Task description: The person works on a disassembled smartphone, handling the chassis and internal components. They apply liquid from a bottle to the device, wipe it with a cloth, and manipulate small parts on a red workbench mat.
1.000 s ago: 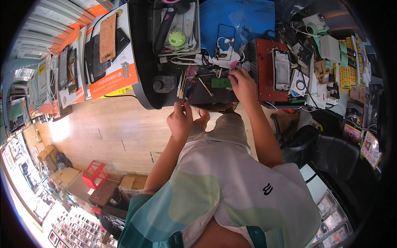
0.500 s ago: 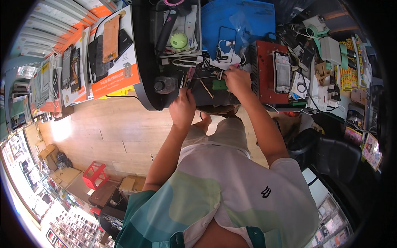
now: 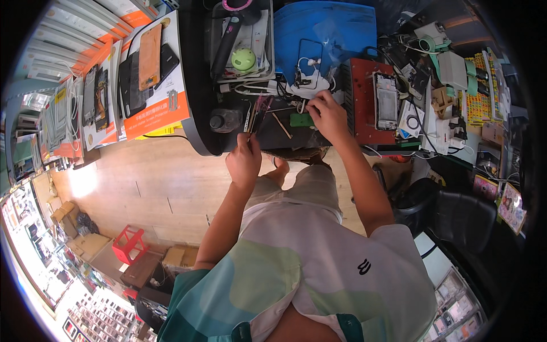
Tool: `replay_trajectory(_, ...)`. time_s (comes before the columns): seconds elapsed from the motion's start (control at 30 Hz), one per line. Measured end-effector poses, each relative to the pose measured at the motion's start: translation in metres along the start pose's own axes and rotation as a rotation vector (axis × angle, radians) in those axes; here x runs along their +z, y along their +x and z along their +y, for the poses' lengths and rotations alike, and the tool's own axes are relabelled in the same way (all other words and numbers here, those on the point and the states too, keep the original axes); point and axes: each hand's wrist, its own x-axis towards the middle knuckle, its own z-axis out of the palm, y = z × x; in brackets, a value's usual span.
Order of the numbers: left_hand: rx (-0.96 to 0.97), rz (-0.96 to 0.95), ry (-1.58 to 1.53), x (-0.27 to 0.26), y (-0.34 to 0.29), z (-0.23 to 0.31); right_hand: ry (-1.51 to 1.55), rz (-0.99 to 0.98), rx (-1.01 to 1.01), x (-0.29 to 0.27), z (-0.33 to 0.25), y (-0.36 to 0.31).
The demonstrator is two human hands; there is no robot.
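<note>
My left hand (image 3: 243, 162) is closed at the front edge of the dark workbench (image 3: 196, 105), thumb and fingers pinching the near end of a slim dark strip with a silver edge (image 3: 252, 121). Its exact kind does not show. To its left lies a clear bottle (image 3: 225, 120); a thin wooden stick (image 3: 281, 125) lies to its right. My right hand (image 3: 329, 117) has its fingers bent together near a white charging block (image 3: 309, 85) with cables. Whatever its fingertips hold is too small to make out. A green block (image 3: 301, 119) sits just left of this hand.
A blue mat (image 3: 353, 28) covers the bench's far middle. Behind my left hand stands a tray (image 3: 270, 43) with a green round gadget (image 3: 244, 59). A red box (image 3: 362, 122) at right carries an opened phone frame (image 3: 386, 102). Screen parts lie on packages at left.
My left hand has drawn slightly nearer and left with the slim strip. My right hand's fingertips have shifted slightly back from the white charging block.
</note>
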Motion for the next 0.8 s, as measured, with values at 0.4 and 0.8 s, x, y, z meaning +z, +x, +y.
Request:
replay_trajectory(0.4, 0.019, -0.077, 0.035, 0.008, 0.032, 0.016, 0.826, 0.732, 0.611, -0.035, -0.019, -0.06)
replay_trajectory(0.8, 0.032, -0.34, -0.392, -0.019, -0.007, 0.044, 0.72, 0.079, 0.608, -0.056, -0.071, -0.106)
